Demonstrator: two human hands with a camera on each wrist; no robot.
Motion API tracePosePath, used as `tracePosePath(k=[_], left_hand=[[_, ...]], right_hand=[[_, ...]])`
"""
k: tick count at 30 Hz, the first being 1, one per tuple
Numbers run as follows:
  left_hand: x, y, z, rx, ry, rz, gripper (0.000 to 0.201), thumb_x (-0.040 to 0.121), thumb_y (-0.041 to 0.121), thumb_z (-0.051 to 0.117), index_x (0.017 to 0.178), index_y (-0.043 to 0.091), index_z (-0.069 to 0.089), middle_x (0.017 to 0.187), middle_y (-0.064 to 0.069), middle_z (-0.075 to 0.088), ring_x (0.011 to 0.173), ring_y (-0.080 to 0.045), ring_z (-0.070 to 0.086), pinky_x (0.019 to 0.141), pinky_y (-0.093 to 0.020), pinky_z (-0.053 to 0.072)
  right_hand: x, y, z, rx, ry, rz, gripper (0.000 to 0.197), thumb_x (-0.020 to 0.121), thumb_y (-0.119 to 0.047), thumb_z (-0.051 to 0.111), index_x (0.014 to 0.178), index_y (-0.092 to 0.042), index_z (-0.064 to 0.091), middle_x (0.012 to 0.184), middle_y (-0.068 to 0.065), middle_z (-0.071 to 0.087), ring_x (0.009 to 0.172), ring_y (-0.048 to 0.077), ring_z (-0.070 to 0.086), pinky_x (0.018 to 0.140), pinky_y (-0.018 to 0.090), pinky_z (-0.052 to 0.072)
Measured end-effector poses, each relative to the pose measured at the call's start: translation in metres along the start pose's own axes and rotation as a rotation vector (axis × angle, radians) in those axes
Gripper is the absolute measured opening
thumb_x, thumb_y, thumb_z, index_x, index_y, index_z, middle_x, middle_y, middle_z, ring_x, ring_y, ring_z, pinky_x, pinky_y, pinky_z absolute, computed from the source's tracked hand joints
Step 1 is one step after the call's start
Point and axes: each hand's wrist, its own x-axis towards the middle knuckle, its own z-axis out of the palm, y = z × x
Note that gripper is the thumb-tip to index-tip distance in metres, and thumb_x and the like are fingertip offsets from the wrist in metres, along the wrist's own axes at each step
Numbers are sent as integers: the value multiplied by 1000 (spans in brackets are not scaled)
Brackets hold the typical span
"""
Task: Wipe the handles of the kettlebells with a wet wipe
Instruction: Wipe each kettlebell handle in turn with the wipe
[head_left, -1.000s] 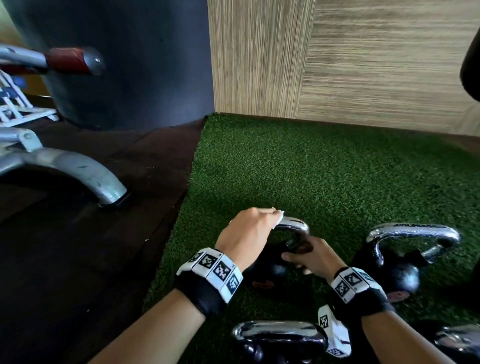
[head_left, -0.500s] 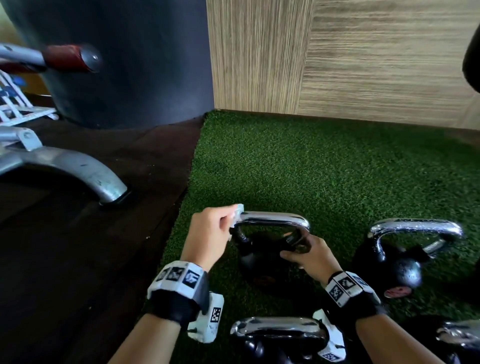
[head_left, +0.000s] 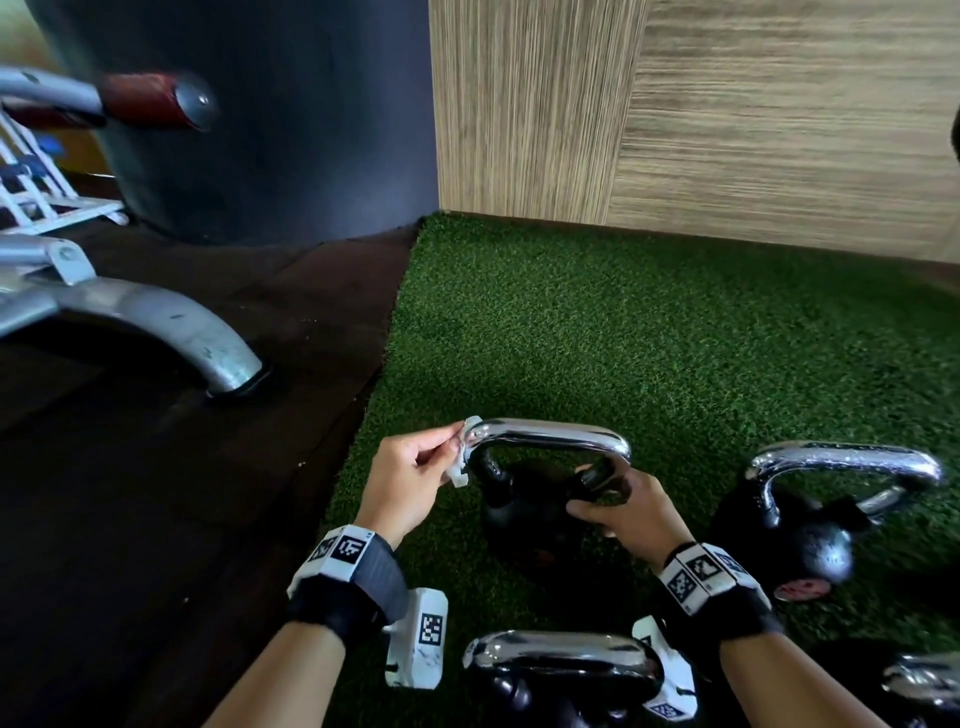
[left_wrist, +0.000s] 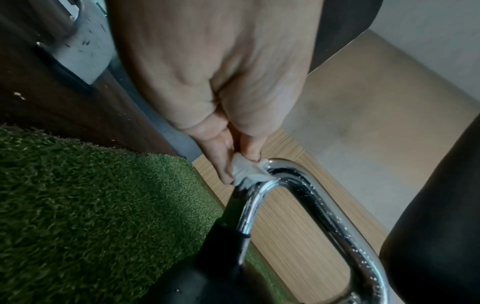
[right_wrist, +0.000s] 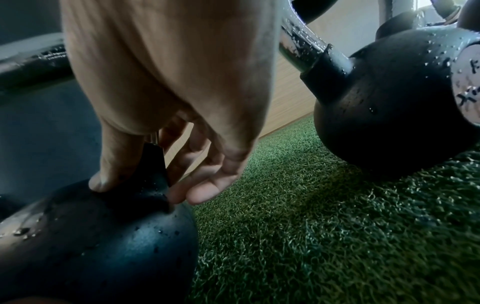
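Note:
A black kettlebell (head_left: 524, 512) with a chrome handle (head_left: 550, 435) stands on the green turf in the head view. My left hand (head_left: 415, 478) pinches a small white wet wipe (head_left: 464, 451) against the handle's left bend; the left wrist view shows the wet wipe (left_wrist: 246, 170) between thumb and fingers, touching the chrome handle (left_wrist: 324, 216). My right hand (head_left: 618, 512) grips the black base of the handle's right leg. In the right wrist view its thumb and fingers (right_wrist: 197, 181) curl round that black stem on the kettlebell (right_wrist: 98, 242).
A second kettlebell (head_left: 826, 525) stands to the right, wet with droplets. Another chrome handle (head_left: 561, 657) sits near my wrists, and one more (head_left: 924, 680) at the bottom right. A grey machine foot (head_left: 171, 325) rests on the dark floor at left. A wood-grain wall (head_left: 727, 119) runs behind.
My left hand has slid the wipe from the middle of the handle's top leftward to its left bend. The right hand has stayed on the handle's right leg.

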Motion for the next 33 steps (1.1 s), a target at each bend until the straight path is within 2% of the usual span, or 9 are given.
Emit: tracePosePath(k=[4, 7, 11, 15, 19, 22, 25, 29, 33], left_hand=[[-1, -17, 5, -84, 18, -36, 26, 100, 8, 65, 124, 14, 73, 100, 4, 80, 92, -8, 75, 84, -29, 62], [-4, -33, 12, -46, -58, -88, 18, 101, 10, 64, 98, 12, 82, 71, 1, 74, 72, -10, 68, 78, -33, 57], [-8, -43, 18, -18, -120, -105, 19, 98, 18, 69, 85, 14, 81, 69, 1, 74, 71, -9, 64, 71, -29, 49], [-5, -34, 9, 45, -173, -87, 20, 92, 37, 76, 78, 24, 80, 59, -2, 72, 58, -5, 61, 59, -19, 46], [7, -23, 9, 197, -132, -47, 32, 92, 41, 73, 67, 20, 75, 53, -3, 69, 54, -8, 66, 61, -12, 46], [28, -12, 22, 279, -137, -37, 29, 93, 36, 74, 72, 18, 77, 60, -1, 72, 53, -6, 64, 56, -17, 46], [55, 0, 40, 454, -195, -17, 24, 94, 39, 72, 79, 20, 79, 69, 0, 76, 61, -9, 67, 62, -27, 47], [74, 13, 65, 500, -220, -16, 16, 92, 30, 76, 100, 18, 83, 95, -3, 81, 92, -14, 74, 75, -22, 51], [80, 8, 68, 492, -326, -97, 19, 99, 33, 64, 98, 26, 82, 82, 6, 79, 86, -12, 72, 63, -16, 46]], right_hand=[[1, 0, 0, -5, 0, -12, 73, 44, -57, 89, 112, -36, 70, 103, -6, 75, 99, 23, 70, 90, 54, 57], [3, 1, 1, -12, 1, -22, 76, 42, -61, 88, 112, -39, 69, 101, -6, 75, 99, 24, 70, 88, 56, 57], [1, -3, 0, -43, -9, -65, 66, 46, -59, 87, 108, -53, 67, 98, -11, 75, 95, 18, 71, 81, 48, 60], [3, -8, -9, -84, -110, -90, 65, 43, -46, 88, 105, -48, 70, 95, -6, 77, 79, 24, 72, 57, 33, 55], [0, -7, -22, -179, -98, -67, 41, 51, -18, 85, 87, -37, 78, 78, -9, 77, 78, 14, 68, 73, 34, 54], [-10, -8, -26, -318, -52, -157, 18, 63, -12, 78, 65, -28, 72, 53, -12, 61, 60, -1, 56, 56, 18, 42], [-17, -21, -23, -435, -145, -202, 41, 75, -6, 71, 55, -40, 65, 54, -14, 59, 60, -8, 56, 55, 7, 37], [-21, -37, -12, -425, -326, -139, 14, 79, -17, 81, 83, -30, 81, 82, -13, 74, 82, -2, 67, 72, 10, 47], [-7, -39, -9, -279, -220, -127, 25, 79, -23, 83, 66, -43, 75, 71, -20, 73, 71, -12, 64, 67, 5, 45]])
